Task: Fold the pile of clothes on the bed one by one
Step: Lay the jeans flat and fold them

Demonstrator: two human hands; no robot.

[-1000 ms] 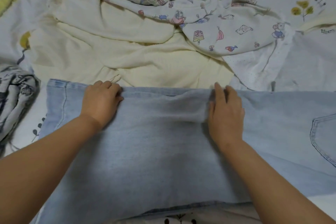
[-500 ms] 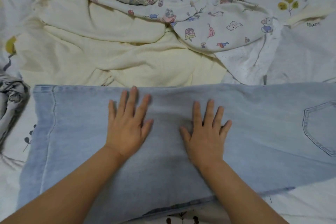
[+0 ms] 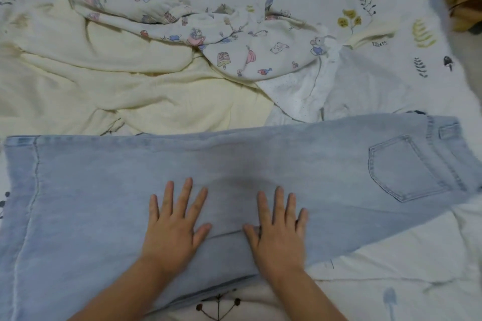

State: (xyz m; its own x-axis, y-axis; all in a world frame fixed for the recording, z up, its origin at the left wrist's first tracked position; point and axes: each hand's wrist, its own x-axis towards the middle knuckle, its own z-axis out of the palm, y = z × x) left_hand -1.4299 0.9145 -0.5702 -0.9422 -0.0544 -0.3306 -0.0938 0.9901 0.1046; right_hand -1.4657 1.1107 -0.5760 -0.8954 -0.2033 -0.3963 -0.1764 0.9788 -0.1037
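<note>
At six o'clock on the light-blue denim jeans (image 3: 260,169), I press my left hand (image 3: 173,229) and right hand (image 3: 279,233) flat, fingers spread, gripping nothing.

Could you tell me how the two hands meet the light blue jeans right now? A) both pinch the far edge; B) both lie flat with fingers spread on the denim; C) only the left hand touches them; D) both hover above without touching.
B: the left hand and the right hand both rest palm-down with spread fingers on the jeans.
</note>
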